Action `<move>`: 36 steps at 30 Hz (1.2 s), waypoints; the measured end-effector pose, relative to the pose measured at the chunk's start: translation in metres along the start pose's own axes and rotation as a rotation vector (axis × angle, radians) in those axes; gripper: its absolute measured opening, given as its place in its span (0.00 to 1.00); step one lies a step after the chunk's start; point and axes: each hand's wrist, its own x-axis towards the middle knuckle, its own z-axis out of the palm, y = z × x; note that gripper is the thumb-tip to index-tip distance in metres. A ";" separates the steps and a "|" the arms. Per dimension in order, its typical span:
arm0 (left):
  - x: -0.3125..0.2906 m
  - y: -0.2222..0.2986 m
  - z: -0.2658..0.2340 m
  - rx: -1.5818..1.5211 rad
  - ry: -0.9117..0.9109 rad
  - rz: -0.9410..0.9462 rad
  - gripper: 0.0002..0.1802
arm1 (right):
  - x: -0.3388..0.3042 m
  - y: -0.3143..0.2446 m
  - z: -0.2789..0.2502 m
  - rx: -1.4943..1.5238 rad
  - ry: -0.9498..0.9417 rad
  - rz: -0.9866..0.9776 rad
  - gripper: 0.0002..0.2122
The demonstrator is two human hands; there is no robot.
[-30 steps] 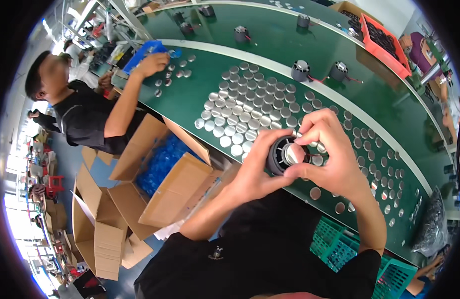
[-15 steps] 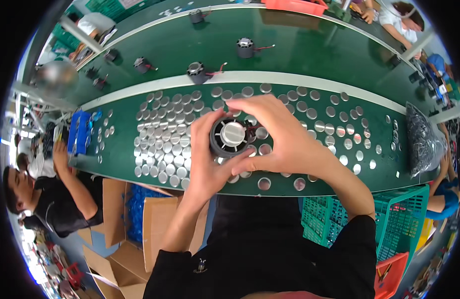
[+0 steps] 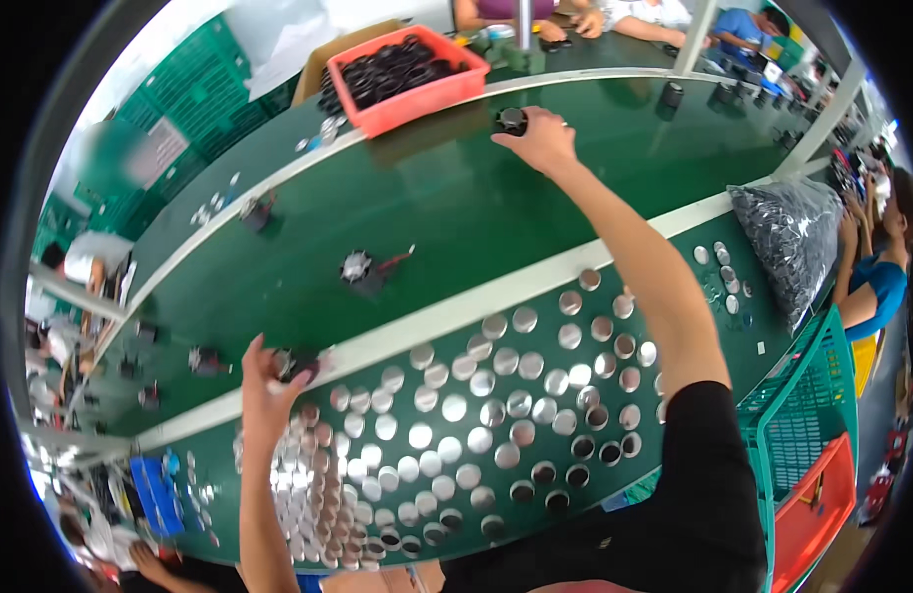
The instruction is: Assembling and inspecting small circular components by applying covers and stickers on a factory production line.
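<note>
My right hand [image 3: 543,140] reaches far across the green surface, its fingers and thumb closed round a black motor [image 3: 513,122] with a silver top. At the left, my left hand [image 3: 266,393] has its thumb and fingers about another dark motor [image 3: 298,365], beside the pale dividing strip [image 3: 456,308]. Part of that motor is hidden by the hand. Between my hands stands a black motor [image 3: 357,267] with a silver top and red wires. Many round silver discs [image 3: 481,440] lie on the near green table, packed most densely at the left.
More motors [image 3: 207,360] stand along the far surface. Beyond it sits a red bin [image 3: 417,84] of black rings. On the right are a bag of dark parts [image 3: 792,237] and a green crate [image 3: 802,415]. A blue tray [image 3: 157,494] is at left; people work around.
My hands have parted from the single motor they held together. The right has reached far forward to another motor; the left has moved left to the dividing strip. The view has turned.
</note>
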 end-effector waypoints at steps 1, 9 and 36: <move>0.015 0.034 0.001 0.180 0.011 -0.010 0.45 | 0.022 0.021 0.009 0.015 0.013 0.076 0.36; 0.279 0.135 0.144 0.038 -0.160 0.454 0.31 | 0.049 0.036 0.033 -0.107 -0.015 -0.051 0.38; -0.288 0.100 -0.044 0.003 0.601 -0.241 0.40 | -0.395 -0.367 -0.063 0.849 -1.000 -1.375 0.33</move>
